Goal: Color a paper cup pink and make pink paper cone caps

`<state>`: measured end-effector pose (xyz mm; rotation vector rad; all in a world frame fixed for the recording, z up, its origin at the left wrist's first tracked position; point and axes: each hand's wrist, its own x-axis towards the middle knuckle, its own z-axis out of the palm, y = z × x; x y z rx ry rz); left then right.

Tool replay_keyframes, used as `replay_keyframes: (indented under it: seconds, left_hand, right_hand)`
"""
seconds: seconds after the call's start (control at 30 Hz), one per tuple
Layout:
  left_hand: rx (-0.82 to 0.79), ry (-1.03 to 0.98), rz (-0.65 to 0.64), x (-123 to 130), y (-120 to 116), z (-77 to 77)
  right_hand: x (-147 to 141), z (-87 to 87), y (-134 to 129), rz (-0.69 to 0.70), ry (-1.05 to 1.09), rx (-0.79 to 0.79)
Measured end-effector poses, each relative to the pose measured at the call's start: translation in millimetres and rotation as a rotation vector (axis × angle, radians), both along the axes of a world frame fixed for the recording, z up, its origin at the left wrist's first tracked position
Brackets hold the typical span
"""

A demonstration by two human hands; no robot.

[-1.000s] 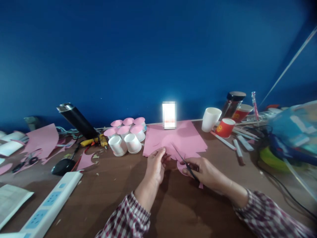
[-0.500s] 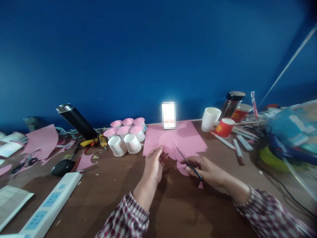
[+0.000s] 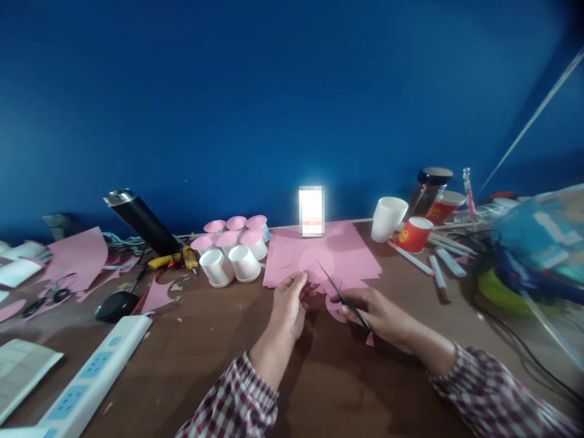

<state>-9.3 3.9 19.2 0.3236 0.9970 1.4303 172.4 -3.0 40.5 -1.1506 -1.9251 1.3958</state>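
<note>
My left hand (image 3: 292,298) pinches the lower edge of a round pink paper piece (image 3: 316,263), which it holds over the pink sheets (image 3: 351,246). In my right hand (image 3: 365,307) is a pair of dark scissors (image 3: 344,298), its tip pointing up and left beside the round piece. Another pink disc (image 3: 335,309) lies under the scissors, partly hidden by my right fingers. A small pink scrap (image 3: 370,339) is just below the scissors' handle end.
White cups (image 3: 244,264), several topped with pink discs, stand left of the sheets. A white cup (image 3: 389,219), a red cup (image 3: 414,235) and markers (image 3: 438,278) are at right. A power strip (image 3: 93,371), black flask (image 3: 141,222) and pink scraps lie at left.
My left hand has moved slightly right, and the round pink piece has shifted right with it, closer to the scissors. My right hand has barely moved.
</note>
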Motion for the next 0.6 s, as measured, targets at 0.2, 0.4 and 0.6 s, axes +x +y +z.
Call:
replay_keyframes:
  seconds: [0.2,0.4,0.6]
  left_hand:
    - [-0.010,0.065,-0.020,1.0,0.3,0.4]
    - [0.024,0.097,0.032,0.6,-0.3,2.3]
    - [0.002,-0.009,-0.062,-2.1,0.1,2.1]
  right_hand:
    - [-0.2,2.2,-0.4,-0.018,-0.011,0.028]
    - [-0.4,0.3,-1.1,0.008,0.037,-0.043]
    - [-1.3,0.4,-1.7,-0.020,0.107,-0.121]
